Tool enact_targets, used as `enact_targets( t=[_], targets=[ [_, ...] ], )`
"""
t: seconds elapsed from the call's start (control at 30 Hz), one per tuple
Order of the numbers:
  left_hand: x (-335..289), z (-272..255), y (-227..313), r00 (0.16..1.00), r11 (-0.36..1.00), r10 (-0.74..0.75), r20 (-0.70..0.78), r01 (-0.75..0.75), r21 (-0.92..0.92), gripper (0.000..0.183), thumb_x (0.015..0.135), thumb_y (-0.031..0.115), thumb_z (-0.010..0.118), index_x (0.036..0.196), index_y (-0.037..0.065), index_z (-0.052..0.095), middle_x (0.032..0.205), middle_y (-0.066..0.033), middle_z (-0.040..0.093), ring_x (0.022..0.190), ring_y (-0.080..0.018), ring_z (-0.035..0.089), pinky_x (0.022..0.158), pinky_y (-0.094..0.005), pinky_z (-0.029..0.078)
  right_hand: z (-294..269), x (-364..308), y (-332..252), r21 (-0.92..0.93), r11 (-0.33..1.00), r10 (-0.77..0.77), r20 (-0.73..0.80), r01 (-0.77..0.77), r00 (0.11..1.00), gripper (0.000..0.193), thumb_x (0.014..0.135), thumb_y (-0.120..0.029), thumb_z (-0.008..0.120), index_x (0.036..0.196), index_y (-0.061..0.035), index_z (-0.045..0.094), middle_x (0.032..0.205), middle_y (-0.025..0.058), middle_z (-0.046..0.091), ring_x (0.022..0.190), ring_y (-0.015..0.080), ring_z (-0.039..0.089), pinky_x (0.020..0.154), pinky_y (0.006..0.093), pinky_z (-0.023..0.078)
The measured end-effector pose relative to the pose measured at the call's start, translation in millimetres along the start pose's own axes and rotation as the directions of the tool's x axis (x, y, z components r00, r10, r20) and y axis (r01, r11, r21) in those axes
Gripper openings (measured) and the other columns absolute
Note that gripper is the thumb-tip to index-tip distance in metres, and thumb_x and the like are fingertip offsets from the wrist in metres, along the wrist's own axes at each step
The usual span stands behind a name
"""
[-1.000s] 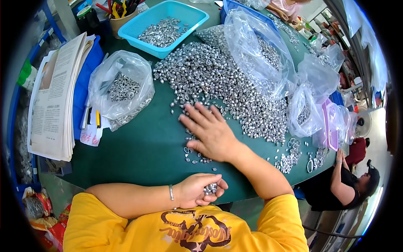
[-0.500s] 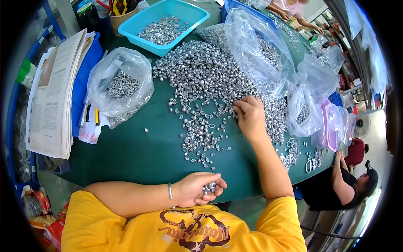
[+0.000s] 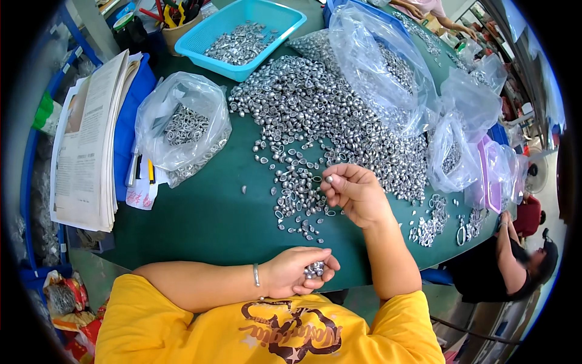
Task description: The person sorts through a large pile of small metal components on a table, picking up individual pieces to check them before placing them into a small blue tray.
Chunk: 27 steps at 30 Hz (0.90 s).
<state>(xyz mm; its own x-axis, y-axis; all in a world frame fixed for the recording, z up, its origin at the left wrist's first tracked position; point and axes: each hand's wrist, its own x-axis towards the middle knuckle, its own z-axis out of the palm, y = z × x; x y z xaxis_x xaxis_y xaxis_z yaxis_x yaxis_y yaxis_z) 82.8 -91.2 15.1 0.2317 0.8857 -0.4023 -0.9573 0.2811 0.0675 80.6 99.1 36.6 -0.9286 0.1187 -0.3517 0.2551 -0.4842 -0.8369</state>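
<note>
One rounded silver metal piece (image 3: 329, 179) is pinched in the right hand (image 3: 360, 197); similar pieces (image 3: 314, 269) are cupped inside the left hand's (image 3: 287, 270) loosely curled fingers. Picking seems underway; a steady pinch is needed.

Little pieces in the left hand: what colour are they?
The pieces are shiny silver-grey, seen best in the head view.

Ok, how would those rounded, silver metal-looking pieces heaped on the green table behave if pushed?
The rounded silver pieces would probably slide apart, being loose. Their domed sides suggest some might rock or roll, and their shiny surfaces may feel slippery.
</note>
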Motion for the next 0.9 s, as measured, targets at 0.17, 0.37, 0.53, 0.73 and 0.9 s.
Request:
enact_targets(
  t=[0.17, 0.37, 0.53, 0.73, 0.9],
  targets=[
    [1.1, 1.4, 1.0, 1.0, 1.0, -0.012, -0.011, 0.012, 0.005, 0.032, 0.095, 0.028, 0.035, 0.095, 0.001, 0.052, 0.077, -0.0065, 0.05, 0.049, -0.0079, 0.038, 0.035, -0.0177, 0.027, -5.7, -2.9, -0.4, 0.139, 0.988, 0.049, 0.12, -0.066, 0.992, 0.013, 0.085, -0.002, 0.052, 0.096, 0.0027, 0.057, 0.079, 0.009, 0.062, 0.064, 0.0129, 0.059, 0.057, 0.0235, 0.049],
    [-0.1, -0.2, 1.4, 1.0, 1.0, -0.019, 0.004, 0.019, -0.015, 0.033, 0.095, 0.029, 0.033, 0.095, 0.002, 0.051, 0.078, -0.0061, 0.05, 0.05, -0.0079, 0.037, 0.036, -0.0176, 0.027, -20.5, -1.7, -12.3, 0.211, 0.971, -0.139, 0.128, 0.11, 0.982, 0.02, 0.082, 0.003, 0.049, 0.102, 0.0009, 0.053, 0.087, 0.0117, 0.061, 0.075, 0.0163, 0.06, 0.06, 0.0257, 0.052],
    [0.1, 1.7, 0.8, 1.0, 1.0, -0.022, 0.011, 0.022, 0.009, 0.032, 0.095, 0.028, 0.032, 0.096, 0.002, 0.051, 0.079, -0.0052, 0.049, 0.052, -0.0076, 0.037, 0.038, -0.0176, 0.027, -32.7, -4.5, -23.6, -0.677, 0.645, -0.433, 0.059, 0.355, 0.899, 0.014, 0.077, 0.002, 0.057, 0.091, 0.0002, 0.06, 0.081, 0.0077, 0.058, 0.073, 0.0165, 0.057, 0.061, 0.0257, 0.046],
    [0.5, -0.4, 0.9, 0.999, 1.0, -0.012, 0.03, 0.012, 0.019, 0.032, 0.095, 0.028, 0.032, 0.096, 0.002, 0.051, 0.08, -0.0054, 0.049, 0.053, -0.0078, 0.037, 0.039, -0.0174, 0.028, -18.6, 4.7, -1.1, -0.903, 0.184, -0.497, 0.256, 0.389, 0.829, 0.013, 0.072, 0.003, 0.062, 0.084, -0.0026, 0.064, 0.074, 0.0091, 0.053, 0.066, 0.0233, 0.055, 0.059, 0.03, 0.044],
    [1.0, -1.9, 0.5, 0.999, 1.0, -0.002, 0.04, 0.001, 0.019, 0.032, 0.095, 0.029, 0.033, 0.096, 0.003, 0.051, 0.08, -0.0055, 0.049, 0.052, -0.0079, 0.037, 0.039, -0.0174, 0.028, -16.2, 1.6, -6.0, -0.899, 0.172, -0.462, 0.287, 0.403, 0.839, 0.011, 0.073, 0.002, 0.06, 0.083, -0.0015, 0.063, 0.074, 0.0114, 0.055, 0.067, 0.026, 0.055, 0.061, 0.0322, 0.045]
  ],
)
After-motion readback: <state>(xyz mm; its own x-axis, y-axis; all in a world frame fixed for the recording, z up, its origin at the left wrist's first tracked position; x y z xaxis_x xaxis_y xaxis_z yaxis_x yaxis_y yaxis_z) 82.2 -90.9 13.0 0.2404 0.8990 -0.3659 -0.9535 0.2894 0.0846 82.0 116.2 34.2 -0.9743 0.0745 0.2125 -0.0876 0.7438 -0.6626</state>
